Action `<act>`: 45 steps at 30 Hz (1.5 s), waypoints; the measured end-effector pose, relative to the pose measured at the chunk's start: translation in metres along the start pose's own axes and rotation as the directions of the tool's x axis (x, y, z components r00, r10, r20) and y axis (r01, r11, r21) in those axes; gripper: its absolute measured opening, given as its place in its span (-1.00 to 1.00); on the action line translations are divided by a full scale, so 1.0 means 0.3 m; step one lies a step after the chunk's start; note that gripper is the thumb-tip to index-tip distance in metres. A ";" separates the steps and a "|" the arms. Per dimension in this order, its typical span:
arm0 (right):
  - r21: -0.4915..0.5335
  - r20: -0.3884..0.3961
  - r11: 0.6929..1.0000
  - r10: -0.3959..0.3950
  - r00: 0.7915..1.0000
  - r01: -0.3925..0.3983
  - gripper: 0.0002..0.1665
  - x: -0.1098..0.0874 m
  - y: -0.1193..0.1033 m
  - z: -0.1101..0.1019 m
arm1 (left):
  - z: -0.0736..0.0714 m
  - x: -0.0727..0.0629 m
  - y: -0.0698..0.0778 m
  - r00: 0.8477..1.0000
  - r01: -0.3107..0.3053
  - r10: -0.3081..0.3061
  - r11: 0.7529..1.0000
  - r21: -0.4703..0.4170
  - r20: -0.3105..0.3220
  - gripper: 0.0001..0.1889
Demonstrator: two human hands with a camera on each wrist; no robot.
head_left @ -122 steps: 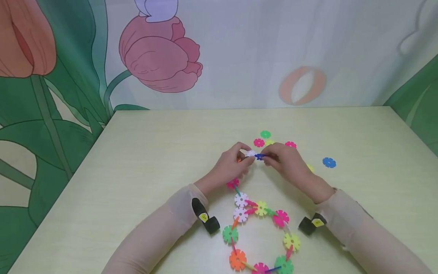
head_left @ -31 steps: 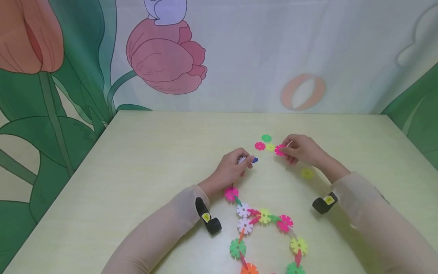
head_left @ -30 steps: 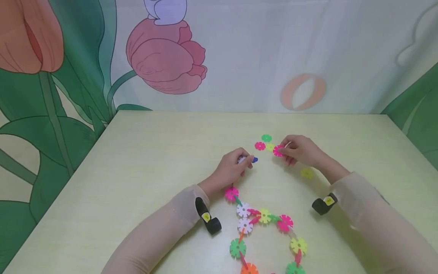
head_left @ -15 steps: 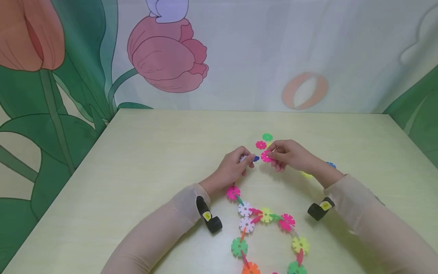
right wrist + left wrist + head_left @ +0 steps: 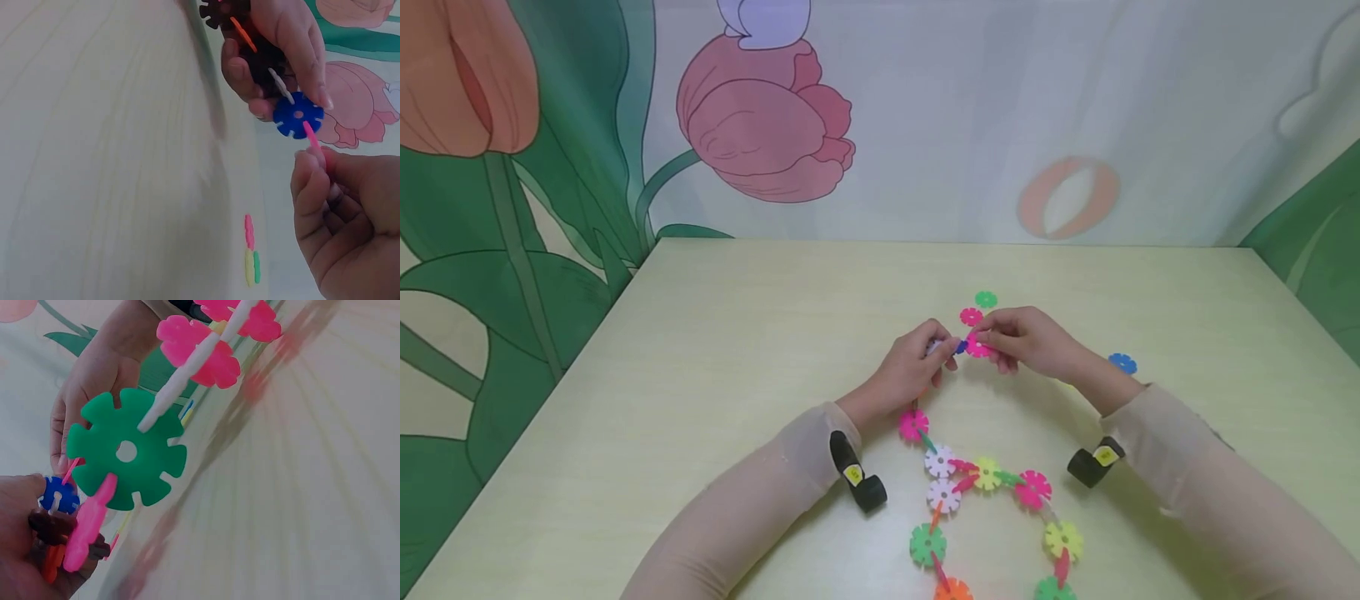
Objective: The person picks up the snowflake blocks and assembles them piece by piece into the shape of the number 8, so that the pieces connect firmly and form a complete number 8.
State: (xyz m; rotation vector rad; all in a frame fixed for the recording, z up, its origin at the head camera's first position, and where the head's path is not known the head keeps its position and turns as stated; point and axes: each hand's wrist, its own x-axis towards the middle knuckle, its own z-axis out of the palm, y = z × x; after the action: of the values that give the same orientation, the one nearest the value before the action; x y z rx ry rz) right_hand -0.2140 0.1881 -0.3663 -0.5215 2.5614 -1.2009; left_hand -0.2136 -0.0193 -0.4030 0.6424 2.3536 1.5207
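Observation:
My left hand (image 5: 910, 362) grips the end of a chain of notched plastic snowflake discs, where a white disc (image 5: 281, 85) joins a blue disc (image 5: 298, 114). Between thumb and fingers my right hand (image 5: 1030, 342) pinches a pink disc (image 5: 977, 345). In the right wrist view the edge of that pink disc meets a slot of the blue one; how deep it sits is unclear. A green disc (image 5: 125, 450) and a second pink disc (image 5: 90, 522) hang in the chain close to the left hand, in the left wrist view.
Loose discs lie beyond the hands: green (image 5: 986, 298), pink (image 5: 971, 317) and, by the right forearm, blue (image 5: 1123, 362). Nearer me, linked discs form a ring, including a yellow disc (image 5: 1063, 542) and a green disc (image 5: 928, 545), on the pale table (image 5: 760, 333).
About four seconds ago the right hand held the blue disc at the white one. It has since picked up the pink disc and brought it left against the blue disc. The left hand stays nearly still.

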 end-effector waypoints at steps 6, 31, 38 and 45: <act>-0.010 -0.042 1.000 -0.012 0.999 0.012 -0.77 0.001 -0.019 0.012 | 0.000 0.000 0.005 1.000 -0.007 0.007 1.000 0.008 -0.013 -0.80; 0.012 0.001 1.000 0.024 1.000 -0.024 -0.72 0.016 -0.024 -0.004 | -0.025 0.005 -0.010 0.999 -0.005 0.018 0.968 0.249 -0.049 -0.51; -0.244 -0.027 0.967 0.071 0.997 -0.076 -0.78 -0.043 -0.037 -0.057 | -0.021 0.005 -0.002 0.998 0.035 -0.020 0.967 0.251 -0.061 -0.55; -0.425 -0.058 0.899 0.090 0.994 -0.107 -0.84 -0.107 -0.021 -0.115 | -0.019 0.005 -0.001 0.998 0.036 -0.022 0.967 0.251 -0.059 -0.55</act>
State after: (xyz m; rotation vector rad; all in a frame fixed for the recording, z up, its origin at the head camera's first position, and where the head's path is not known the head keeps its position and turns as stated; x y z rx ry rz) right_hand -0.1970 0.2216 -0.3372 -0.4502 2.8544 -0.6123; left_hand -0.2175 -0.0232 -0.4009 0.6251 2.6130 1.2522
